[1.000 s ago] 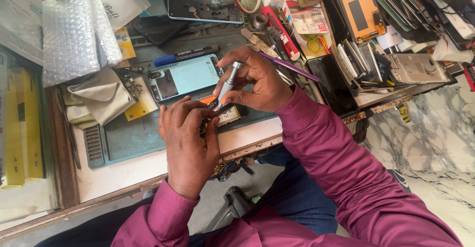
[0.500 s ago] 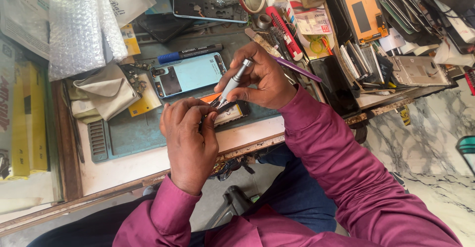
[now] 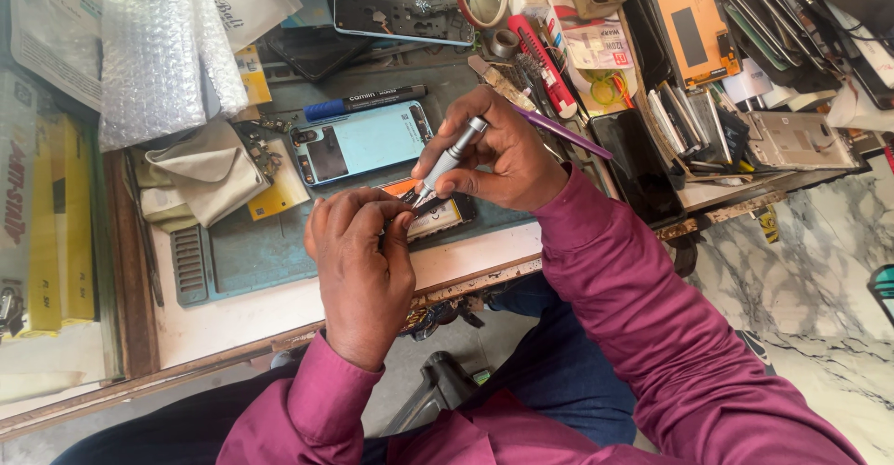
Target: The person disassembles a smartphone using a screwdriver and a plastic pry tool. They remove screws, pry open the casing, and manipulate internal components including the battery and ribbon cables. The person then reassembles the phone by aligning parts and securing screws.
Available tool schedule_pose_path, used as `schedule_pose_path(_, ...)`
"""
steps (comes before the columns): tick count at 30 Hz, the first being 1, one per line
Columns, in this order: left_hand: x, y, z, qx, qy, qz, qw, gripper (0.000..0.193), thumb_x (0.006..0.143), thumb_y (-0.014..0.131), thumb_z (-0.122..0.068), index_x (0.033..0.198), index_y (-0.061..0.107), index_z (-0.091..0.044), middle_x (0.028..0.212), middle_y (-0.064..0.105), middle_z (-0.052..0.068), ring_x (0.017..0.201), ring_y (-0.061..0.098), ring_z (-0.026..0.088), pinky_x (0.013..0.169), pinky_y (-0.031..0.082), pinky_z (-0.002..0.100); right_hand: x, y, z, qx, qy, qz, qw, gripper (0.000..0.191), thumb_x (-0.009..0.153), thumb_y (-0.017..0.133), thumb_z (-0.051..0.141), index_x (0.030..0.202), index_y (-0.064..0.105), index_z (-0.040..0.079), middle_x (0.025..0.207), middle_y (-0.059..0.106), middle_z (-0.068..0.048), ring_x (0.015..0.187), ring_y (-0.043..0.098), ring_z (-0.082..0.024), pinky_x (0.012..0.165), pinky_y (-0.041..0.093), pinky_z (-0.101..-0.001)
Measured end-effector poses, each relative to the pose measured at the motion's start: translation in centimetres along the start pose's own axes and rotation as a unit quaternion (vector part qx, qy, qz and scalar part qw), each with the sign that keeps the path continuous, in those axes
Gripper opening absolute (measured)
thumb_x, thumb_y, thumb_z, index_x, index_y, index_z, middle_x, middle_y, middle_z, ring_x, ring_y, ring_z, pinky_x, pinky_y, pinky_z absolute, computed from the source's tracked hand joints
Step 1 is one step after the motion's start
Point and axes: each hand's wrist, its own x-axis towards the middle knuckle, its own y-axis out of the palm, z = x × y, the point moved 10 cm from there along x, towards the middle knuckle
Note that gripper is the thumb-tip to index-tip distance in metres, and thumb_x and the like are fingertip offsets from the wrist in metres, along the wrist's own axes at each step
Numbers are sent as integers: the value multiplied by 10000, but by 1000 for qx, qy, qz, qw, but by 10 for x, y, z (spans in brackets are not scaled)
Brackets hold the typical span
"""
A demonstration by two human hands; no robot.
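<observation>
Under the left hand [image 3: 358, 269] lies the opened phone [image 3: 438, 215], the right hand's [image 3: 498, 153] screwdriver [image 3: 450, 160] touching it.

Phone repair workshop, cluttered bench [image 3: 233, 321], opened phones [image 3: 361, 141], spare screens [image 3: 694, 116]

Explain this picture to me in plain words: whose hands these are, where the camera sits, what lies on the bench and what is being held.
The camera is worn on a person's head and looks down at their own two bare hands over a cluttered workbench. The right hand holds a slim silver screwdriver, its tip down on a small opened phone. The left hand pinches and steadies that phone. They work above a green mat. Behind lie a light blue phone back, a blue marker pen, a folded beige cloth and bubble wrap.
</observation>
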Motion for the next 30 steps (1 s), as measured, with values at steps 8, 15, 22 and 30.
schedule_pose_path(8,0,1,-1,5,-1,8,1000,17,946,694,-61,935,696,-73,1035,651,56,1078,568,288,1060,354,446,2,8,5,-2,-1,20,1000,459,1046,703,13,1368,398,131,1198,712,-145,1153,719,-189,858,624,-258)
schedule_pose_path(15,0,2,-1,11,-3,10,1000,24,942,700,-76,920,695,-68,1026,656,53,1061,566,289,1056,353,450,1,10,5,-27,13,19,999,487,1035,717,11,1388,401,121,1193,703,-146,1132,714,-184,878,610,-265)
schedule_pose_path(22,0,0,0,3,-5,10,1000,72,988,646,-50,989,716,-69,1057,652,63,1090,571,286,1093,351,458,3,2,4,-9,7,1,1000,454,1055,699,4,1368,400,139,1211,707,-166,1125,724,-172,833,623,-233)
schedule_pose_path(30,1,-1,0,-4,-16,17,1000,141,932,660,-30,1070,662,-58,1140,619,111,1130,555,324,1032,360,465,0,-5,1,5,-2,-24,1000,469,1046,713,17,1365,394,146,1167,722,-193,1046,739,-157,841,625,-238)
